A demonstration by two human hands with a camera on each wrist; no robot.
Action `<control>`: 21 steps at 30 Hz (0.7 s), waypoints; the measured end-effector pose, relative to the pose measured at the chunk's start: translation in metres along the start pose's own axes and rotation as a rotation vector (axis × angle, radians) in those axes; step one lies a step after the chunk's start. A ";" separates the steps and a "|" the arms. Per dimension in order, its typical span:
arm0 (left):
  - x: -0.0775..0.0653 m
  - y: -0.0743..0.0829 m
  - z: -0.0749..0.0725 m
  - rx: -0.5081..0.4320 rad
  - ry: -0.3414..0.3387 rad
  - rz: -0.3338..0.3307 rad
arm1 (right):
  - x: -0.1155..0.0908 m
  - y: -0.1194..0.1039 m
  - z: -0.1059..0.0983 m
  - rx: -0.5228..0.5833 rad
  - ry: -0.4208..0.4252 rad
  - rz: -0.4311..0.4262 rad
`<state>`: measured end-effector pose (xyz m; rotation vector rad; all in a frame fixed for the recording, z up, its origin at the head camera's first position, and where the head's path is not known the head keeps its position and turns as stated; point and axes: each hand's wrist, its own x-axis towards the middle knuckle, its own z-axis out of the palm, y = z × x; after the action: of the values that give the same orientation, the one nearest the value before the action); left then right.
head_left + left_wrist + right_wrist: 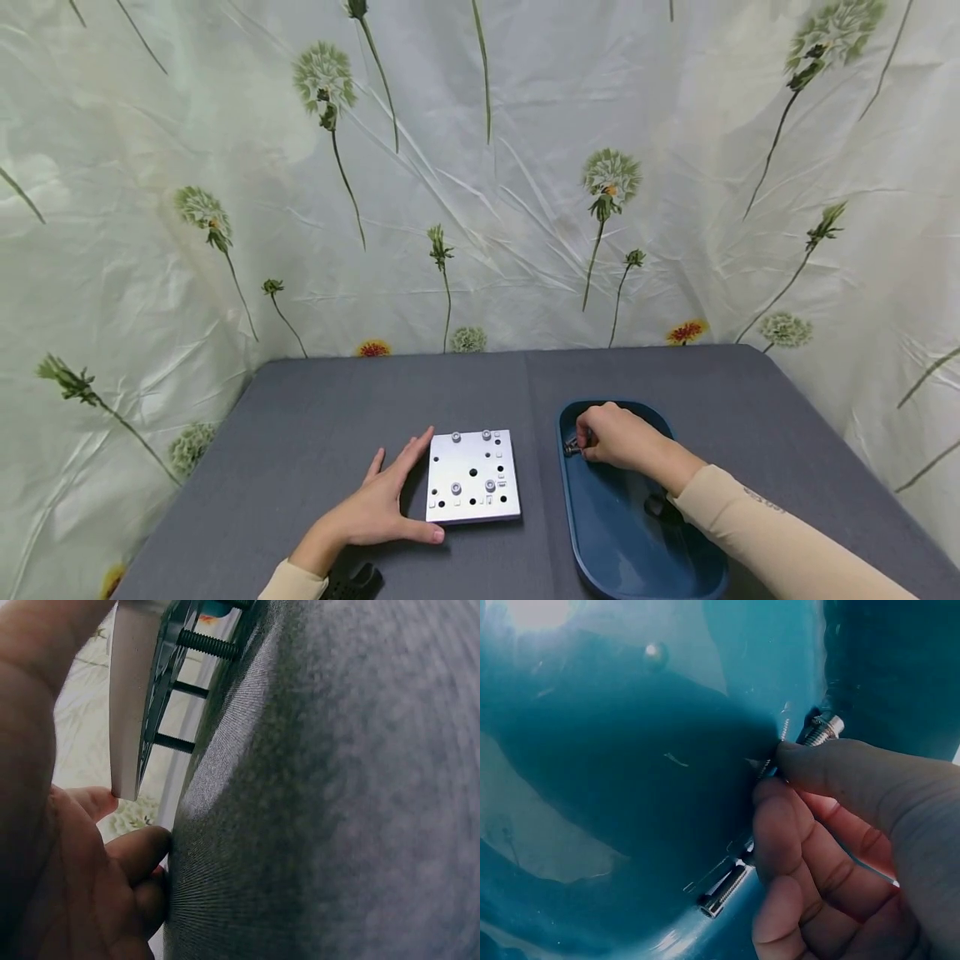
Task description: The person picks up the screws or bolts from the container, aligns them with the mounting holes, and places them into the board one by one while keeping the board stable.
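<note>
A square silver metal plate (473, 475) with drilled holes and several socket head screws standing on its top lies on the grey table. My left hand (390, 500) spans its left side, fingers straight, thumb by the near corner and index finger by the far one. Below the plate (127, 697), dark threaded screw ends (206, 645) stick out in the left wrist view. At the far left end of a blue tray (607, 533), my right hand (618, 433) pinches a small screw (765, 766), mostly hidden by the fingertips. Other socket head screws (724, 894) lie close around those fingers.
The grey cloth-covered table (390, 387) ends at the back against a white curtain (480, 208) printed with dandelions. The tray's raised rim (567, 517) runs just right of the plate. A black object (356, 582) shows beside the left wrist.
</note>
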<state>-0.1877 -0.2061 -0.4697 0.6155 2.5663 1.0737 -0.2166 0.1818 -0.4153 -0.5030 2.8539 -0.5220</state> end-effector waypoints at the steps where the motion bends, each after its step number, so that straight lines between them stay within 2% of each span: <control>1: 0.000 0.000 0.000 -0.004 -0.006 0.002 | 0.000 0.000 0.001 -0.003 -0.001 0.001; 9: 0.000 0.000 -0.004 -0.038 -0.039 0.031 | 0.001 -0.002 -0.001 -0.040 -0.012 0.021; 21: -0.001 -0.002 -0.006 -0.032 -0.057 -0.007 | 0.004 0.002 0.003 -0.004 0.008 -0.025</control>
<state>-0.1900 -0.2116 -0.4675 0.6194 2.4960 1.0772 -0.2207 0.1814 -0.4193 -0.5386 2.8602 -0.5241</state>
